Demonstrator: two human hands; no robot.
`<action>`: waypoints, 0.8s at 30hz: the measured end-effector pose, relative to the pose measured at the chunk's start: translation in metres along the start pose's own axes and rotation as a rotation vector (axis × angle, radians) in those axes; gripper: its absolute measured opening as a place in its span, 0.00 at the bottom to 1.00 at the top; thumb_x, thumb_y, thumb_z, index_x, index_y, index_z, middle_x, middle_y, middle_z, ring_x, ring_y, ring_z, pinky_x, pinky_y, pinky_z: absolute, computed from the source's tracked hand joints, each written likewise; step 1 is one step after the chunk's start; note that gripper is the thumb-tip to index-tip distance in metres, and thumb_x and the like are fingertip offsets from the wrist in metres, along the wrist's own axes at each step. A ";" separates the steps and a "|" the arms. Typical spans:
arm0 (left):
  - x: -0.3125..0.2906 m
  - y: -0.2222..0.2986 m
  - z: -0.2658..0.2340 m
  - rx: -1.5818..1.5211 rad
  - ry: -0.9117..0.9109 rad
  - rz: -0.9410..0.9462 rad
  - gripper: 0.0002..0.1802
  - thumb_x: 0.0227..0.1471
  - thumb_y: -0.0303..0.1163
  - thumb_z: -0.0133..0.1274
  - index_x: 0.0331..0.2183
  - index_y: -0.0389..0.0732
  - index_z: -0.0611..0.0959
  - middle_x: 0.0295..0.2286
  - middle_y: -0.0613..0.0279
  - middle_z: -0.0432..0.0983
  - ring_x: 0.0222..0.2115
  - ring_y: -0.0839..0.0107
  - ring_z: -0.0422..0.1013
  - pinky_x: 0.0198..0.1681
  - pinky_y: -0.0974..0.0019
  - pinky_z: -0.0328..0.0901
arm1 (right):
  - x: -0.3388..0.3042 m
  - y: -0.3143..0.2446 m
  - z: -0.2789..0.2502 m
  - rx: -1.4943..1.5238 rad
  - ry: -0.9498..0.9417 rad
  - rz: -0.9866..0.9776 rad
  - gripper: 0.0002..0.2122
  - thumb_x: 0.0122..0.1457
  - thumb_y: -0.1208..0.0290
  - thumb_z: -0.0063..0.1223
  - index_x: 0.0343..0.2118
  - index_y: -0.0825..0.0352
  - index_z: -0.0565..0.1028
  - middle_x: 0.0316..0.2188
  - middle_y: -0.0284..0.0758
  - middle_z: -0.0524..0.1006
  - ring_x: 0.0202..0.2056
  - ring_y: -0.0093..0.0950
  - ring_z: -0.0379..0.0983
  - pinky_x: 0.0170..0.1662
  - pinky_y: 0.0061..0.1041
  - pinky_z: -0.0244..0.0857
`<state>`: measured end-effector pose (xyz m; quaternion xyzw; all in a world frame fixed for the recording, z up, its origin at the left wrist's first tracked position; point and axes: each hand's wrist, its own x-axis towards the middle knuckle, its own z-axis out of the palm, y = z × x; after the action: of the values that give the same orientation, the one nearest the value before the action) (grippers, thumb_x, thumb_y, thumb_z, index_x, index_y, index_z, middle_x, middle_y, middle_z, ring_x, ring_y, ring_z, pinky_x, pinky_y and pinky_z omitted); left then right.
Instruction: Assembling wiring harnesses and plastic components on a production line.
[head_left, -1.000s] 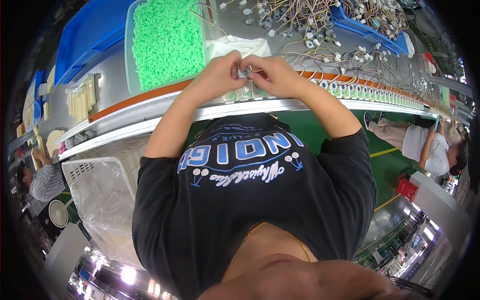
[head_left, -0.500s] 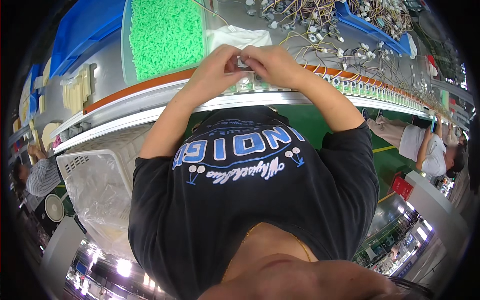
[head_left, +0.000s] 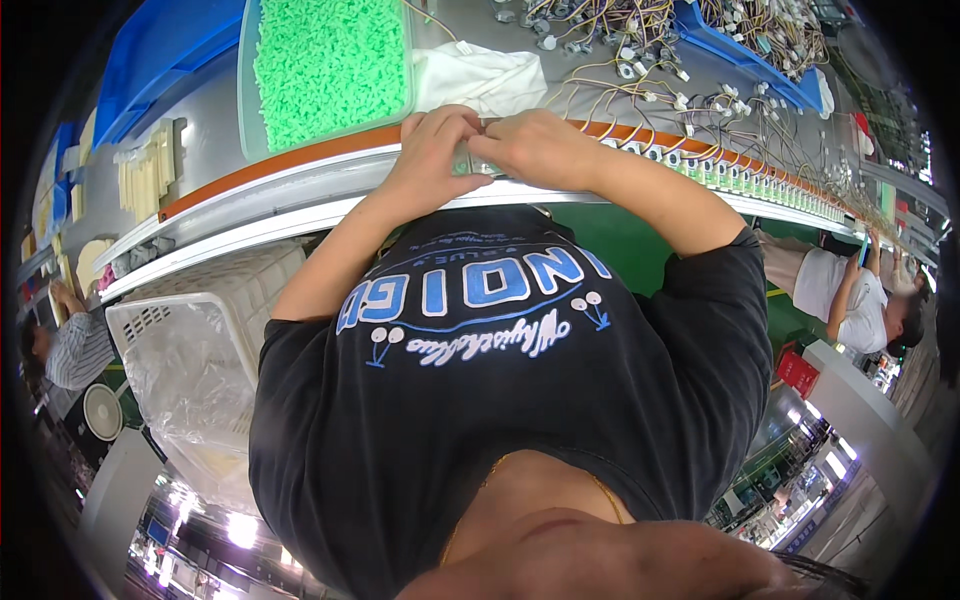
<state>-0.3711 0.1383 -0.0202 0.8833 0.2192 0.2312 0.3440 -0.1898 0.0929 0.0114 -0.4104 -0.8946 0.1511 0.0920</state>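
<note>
My left hand (head_left: 437, 158) is at the front rail (head_left: 290, 190) of the bench, its fingers curled over the orange strip and its thumb pointing right along the near side. My right hand (head_left: 537, 150) meets it from the right with the fingers bent and closed. Small pale, partly clear pieces (head_left: 462, 160) show between the two hands, seated in the rail. Whatever the fingertips grip is hidden by the hands. Right of my hands, a long row of small white-and-green parts (head_left: 720, 175) with thin wires sits along the rail.
Beyond my left hand stands a clear bin (head_left: 245, 100) full of small green plastic pieces (head_left: 330, 70). A white cloth (head_left: 480, 80) lies beside it. Wired parts (head_left: 640, 40) are heaped at the far right, near a blue tray (head_left: 735, 62). A white crate (head_left: 190, 340) stands low at left.
Both hands have come down nearer to me, from above the strip onto the rail. My left fingers now spread over the strip, and the cloth shows more fully.
</note>
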 end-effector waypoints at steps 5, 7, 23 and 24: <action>0.000 0.002 0.001 0.019 0.033 -0.035 0.25 0.27 0.34 0.61 0.32 0.40 0.69 0.37 0.61 0.65 0.40 0.64 0.61 0.45 0.62 0.48 | 0.002 0.004 0.007 0.095 0.027 0.068 0.10 0.42 0.74 0.50 0.29 0.66 0.65 0.20 0.35 0.69 0.21 0.36 0.68 0.23 0.32 0.61; 0.000 0.002 0.000 0.024 -0.051 -0.044 0.29 0.28 0.35 0.61 0.36 0.39 0.69 0.41 0.59 0.63 0.45 0.64 0.58 0.48 0.61 0.46 | 0.001 0.001 0.009 0.120 0.045 0.102 0.10 0.42 0.74 0.50 0.28 0.67 0.65 0.20 0.36 0.69 0.21 0.36 0.68 0.24 0.32 0.61; -0.004 0.002 0.002 0.025 -0.025 -0.027 0.29 0.30 0.36 0.61 0.37 0.37 0.69 0.42 0.56 0.62 0.46 0.63 0.57 0.48 0.61 0.46 | 0.004 -0.010 0.009 0.010 0.217 -0.014 0.09 0.37 0.76 0.50 0.24 0.69 0.65 0.24 0.38 0.67 0.28 0.35 0.66 0.29 0.29 0.62; -0.002 0.002 0.001 0.021 -0.027 -0.036 0.29 0.30 0.36 0.61 0.37 0.37 0.69 0.42 0.56 0.62 0.46 0.63 0.57 0.48 0.61 0.46 | 0.005 -0.006 0.009 0.012 0.187 -0.069 0.09 0.37 0.76 0.49 0.24 0.69 0.65 0.24 0.38 0.66 0.28 0.34 0.66 0.28 0.29 0.62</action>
<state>-0.3717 0.1349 -0.0203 0.8858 0.2326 0.2108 0.3417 -0.1996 0.0911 0.0053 -0.3911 -0.8948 0.1141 0.1827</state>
